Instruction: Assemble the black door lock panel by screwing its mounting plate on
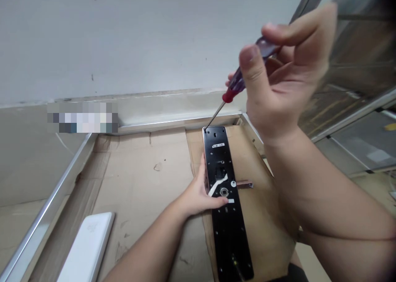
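My right hand (278,71) is closed around the purple handle of a screwdriver (234,87) with a red collar. Its shaft slants down to the left, and the tip meets the far left corner of a long black door lock plate (228,228). Several screws and holes dot that plate, along with a white label, a strip of white tape and a round spindle hole; a copper-coloured lever handle (245,184) sticks out on its right. Gripping the plate's left edge, my left hand (201,193) has its thumb across the top face and its other fingers partly hidden beneath.
Brown cardboard (145,170) covers the work surface, bordered by a metal-edged frame (173,123). A white rectangular slab (88,245) lies at the lower left. Behind stands a pale wall (154,38), and a blurred rack (355,125) is on the right.
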A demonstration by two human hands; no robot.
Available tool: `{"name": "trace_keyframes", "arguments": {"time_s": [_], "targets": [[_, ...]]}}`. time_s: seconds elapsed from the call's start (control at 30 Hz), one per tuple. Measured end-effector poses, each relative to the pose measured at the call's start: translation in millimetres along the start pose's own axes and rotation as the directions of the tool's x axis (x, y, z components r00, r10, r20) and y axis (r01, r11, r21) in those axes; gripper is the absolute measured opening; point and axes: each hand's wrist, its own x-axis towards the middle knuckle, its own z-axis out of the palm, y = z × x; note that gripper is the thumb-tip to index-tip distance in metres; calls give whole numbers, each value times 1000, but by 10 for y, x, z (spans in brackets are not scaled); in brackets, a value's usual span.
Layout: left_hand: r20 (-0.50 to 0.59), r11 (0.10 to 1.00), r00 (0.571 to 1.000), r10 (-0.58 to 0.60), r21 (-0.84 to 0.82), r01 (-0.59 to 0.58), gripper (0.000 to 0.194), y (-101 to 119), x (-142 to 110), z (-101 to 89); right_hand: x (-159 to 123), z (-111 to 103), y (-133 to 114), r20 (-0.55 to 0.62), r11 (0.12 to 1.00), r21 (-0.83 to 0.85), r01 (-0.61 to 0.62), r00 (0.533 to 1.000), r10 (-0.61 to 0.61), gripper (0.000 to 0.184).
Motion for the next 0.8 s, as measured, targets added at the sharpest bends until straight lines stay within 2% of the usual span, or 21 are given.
{"name": "trace_keyframes", "arguments": {"time_s": [0.1, 0.2, 0.3, 0.4, 0.5, 0.6, 0.67, 0.8], "targets": [[4, 1000, 1000, 3, 2, -3, 142, -5, -3, 5, 60, -30, -22, 12, 996, 74, -44, 999, 43, 18], [-8, 1000, 1000, 8, -1, -8, 143, -23, -1, 14, 97, -34, -45, 131, 973, 207, -99, 989, 72, 28], [-3, 1000, 1000, 10, -17, -10, 142, -21, 7, 23, 99, 20, -142, 278, 903, 342, -259, 946, 166, 26], [33, 998, 999, 18, -68, -15, 141, -3, 17, 33, 87, 62, -268, 273, 794, 440, -419, 905, 327, 19], [57, 992, 998, 32, -126, -24, 143, 12, 22, 43, 75, 55, -300, 195, 720, 522, -457, 886, 420, 22], [72, 987, 997, 21, -163, -9, 142, 19, 20, 51, 83, 49, -222, 143, 717, 554, -423, 897, 419, 22], [69, 985, 997, 16, -173, -3, 140, 18, 17, 56, 115, 54, -161, 163, 720, 533, -444, 889, 427, 26], [62, 987, 998, 5, -158, 5, 140, 4, 18, 60, 192, 52, -128, 328, 696, 444, -564, 825, 460, 51]]}}
